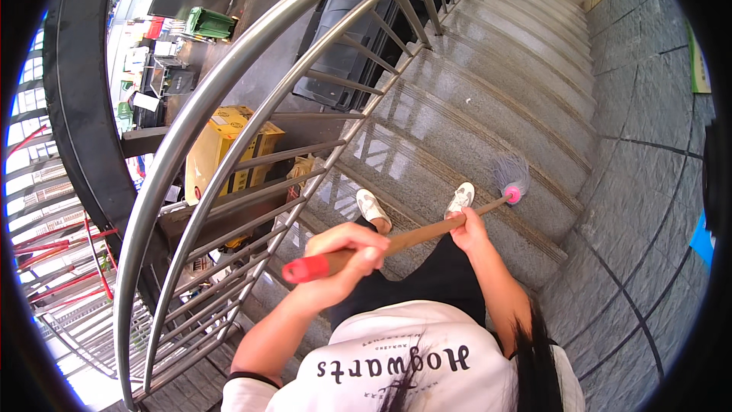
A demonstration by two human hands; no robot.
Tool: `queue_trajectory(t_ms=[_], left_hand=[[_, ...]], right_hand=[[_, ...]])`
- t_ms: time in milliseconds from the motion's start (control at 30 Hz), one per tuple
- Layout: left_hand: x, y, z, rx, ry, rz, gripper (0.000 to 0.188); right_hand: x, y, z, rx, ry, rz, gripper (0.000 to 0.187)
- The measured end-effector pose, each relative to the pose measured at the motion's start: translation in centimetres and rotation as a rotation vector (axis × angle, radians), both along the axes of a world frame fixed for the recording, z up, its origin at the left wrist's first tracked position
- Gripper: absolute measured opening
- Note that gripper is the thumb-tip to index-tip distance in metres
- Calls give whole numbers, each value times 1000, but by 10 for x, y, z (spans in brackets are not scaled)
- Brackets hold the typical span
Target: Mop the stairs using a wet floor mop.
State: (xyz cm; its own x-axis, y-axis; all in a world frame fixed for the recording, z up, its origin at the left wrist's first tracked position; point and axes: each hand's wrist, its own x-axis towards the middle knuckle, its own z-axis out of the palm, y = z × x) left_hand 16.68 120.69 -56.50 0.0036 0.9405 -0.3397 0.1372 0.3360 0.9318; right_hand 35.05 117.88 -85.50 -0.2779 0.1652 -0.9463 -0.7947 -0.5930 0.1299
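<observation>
A mop (415, 237) with a brown wooden handle slants across in front of me, from a red end cap at the left to a pink socket at the right. Its grey string head (511, 173) rests on a stair step near the wall side. Close to the red cap, my left hand (349, 250) is closed round the upper handle. Farther down the shaft, my right hand (469, 231) grips it too. Both of my feet, in white shoes (460, 198), stand on the grey stone stairs (427, 145).
A curved metal railing (252, 30) runs along the left. Beyond it are a yellow box (229, 145), a dark bin (343, 46) and a green bin (210, 24). A grey tiled wall (640, 152) borders the stairs on the right.
</observation>
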Motion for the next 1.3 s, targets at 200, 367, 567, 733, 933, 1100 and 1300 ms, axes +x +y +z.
queue_trajectory(t_ms=[200,367,567,733,933,1100,1300], left_hand=[[6,6,-37,-55,-105,-176,1],[-26,-5,18,50,27,-142,3],[-25,-12,49,147,363,-55,8],[-5,-14,31,243,578,-187,16],[-45,-15,57,195,567,117,24],[-59,12,38,17,355,173,11],[16,40,-59,-189,9,-156,10]], right_hand=[[14,-4,-65,-136,-12,101,4],[-66,23,-17,-26,143,58,6],[-176,73,2,34,389,193,8],[-218,82,-10,185,412,302,7],[-198,77,33,206,288,320,8],[-139,53,19,36,124,184,10],[17,11,-47,-49,-156,-104,6]])
